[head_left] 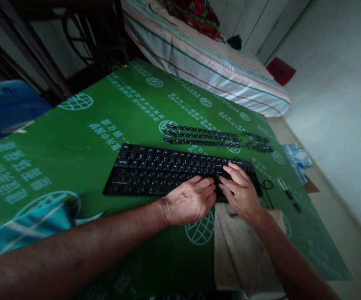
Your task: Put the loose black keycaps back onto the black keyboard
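Our keyboard (168, 166) was black with white legends, and our loose keys (202, 143) were black too. We saw a green table (105, 108) printed with pale globes and characters, a beige cloth (238, 254), turquoise fabric (43, 221) crossed by white stripes, and a pale bed (205, 64) striped green and brown.

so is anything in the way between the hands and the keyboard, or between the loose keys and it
Nothing visible: the left hand and right hand are both at the keyboard, and only a strip of table separates it from the loose keys beyond.
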`<move>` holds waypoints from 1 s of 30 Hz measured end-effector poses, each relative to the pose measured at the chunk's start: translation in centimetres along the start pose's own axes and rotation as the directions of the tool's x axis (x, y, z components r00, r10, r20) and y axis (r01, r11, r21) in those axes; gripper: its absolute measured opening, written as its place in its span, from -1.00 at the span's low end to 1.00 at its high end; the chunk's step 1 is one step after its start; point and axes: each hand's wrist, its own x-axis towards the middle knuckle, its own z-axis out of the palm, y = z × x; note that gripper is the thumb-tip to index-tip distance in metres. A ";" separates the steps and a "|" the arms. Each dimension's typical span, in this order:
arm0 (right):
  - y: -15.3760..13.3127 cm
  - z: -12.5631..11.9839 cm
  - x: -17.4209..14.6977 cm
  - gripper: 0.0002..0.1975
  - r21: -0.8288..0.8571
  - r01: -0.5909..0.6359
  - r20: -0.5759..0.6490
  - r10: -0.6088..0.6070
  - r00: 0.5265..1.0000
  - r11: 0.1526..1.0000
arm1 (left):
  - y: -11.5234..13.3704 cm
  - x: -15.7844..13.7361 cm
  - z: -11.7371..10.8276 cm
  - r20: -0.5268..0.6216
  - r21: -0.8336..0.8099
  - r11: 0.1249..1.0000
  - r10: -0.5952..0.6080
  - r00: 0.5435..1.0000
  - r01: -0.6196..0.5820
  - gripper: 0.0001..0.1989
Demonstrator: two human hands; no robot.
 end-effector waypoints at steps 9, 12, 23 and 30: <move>0.0 -0.3 0.2 -0.81 -0.001 -0.007 -0.005 0.007 1.000 1.000 | -0.1 0.0 0.0 -0.005 0.010 1.000 0.000 1.000 0.000 -0.84; 0.0 -0.4 0.1 -0.80 0.000 -0.007 0.020 0.007 1.000 1.000 | -0.1 0.0 0.1 -0.002 0.010 1.000 0.006 1.000 -0.006 -0.84; -0.1 -0.1 0.0 -0.77 0.001 -0.042 0.041 0.042 0.998 0.999 | 0.0 0.0 -0.1 0.003 0.008 1.000 0.002 1.000 -0.002 -0.84; -0.3 0.0 0.0 -0.76 -0.004 -0.062 0.029 0.063 0.998 0.998 | 0.0 0.0 0.0 -0.003 0.016 1.000 0.001 1.000 0.000 -0.83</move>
